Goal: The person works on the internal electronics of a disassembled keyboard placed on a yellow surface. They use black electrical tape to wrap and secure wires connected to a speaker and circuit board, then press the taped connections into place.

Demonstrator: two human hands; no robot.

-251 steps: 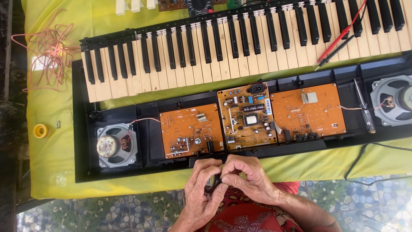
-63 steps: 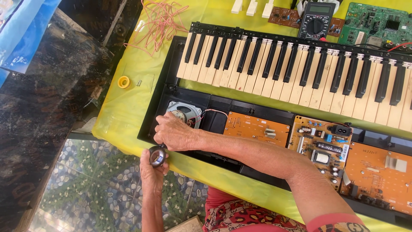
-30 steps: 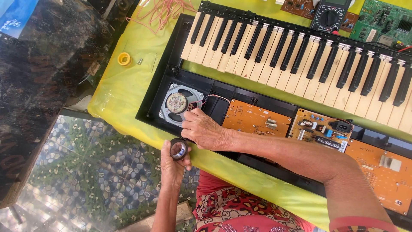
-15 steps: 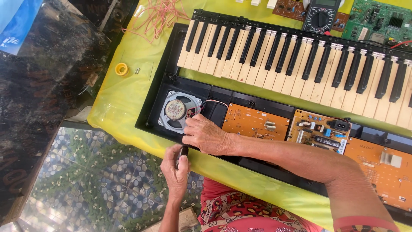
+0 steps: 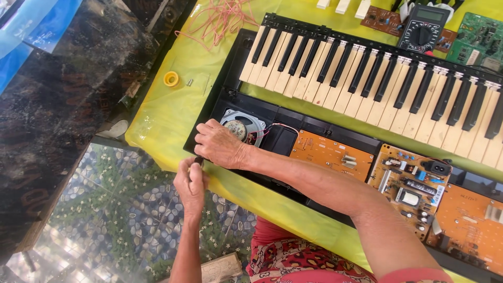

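We rest the right hand (image 5: 220, 148) flat, fingers loosely curled, on the black keyboard case (image 5: 230, 99) beside the speaker (image 5: 240, 127). The left hand (image 5: 190, 184) pinches a small dark tool (image 5: 198, 161) at the case's near edge; we advise keeping it steady.

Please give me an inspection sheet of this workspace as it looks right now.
Surface: yellow cloth over the table.
Job's things: opened keyboard, speaker, orange circuit boards.
Clutter: yellow tape roll, multimeter, green board.
Hands: left hand pinches a small dark object; right hand rests on the case edge by the speaker.
Cables: loose pink wires.
Surroundings: pebble floor.
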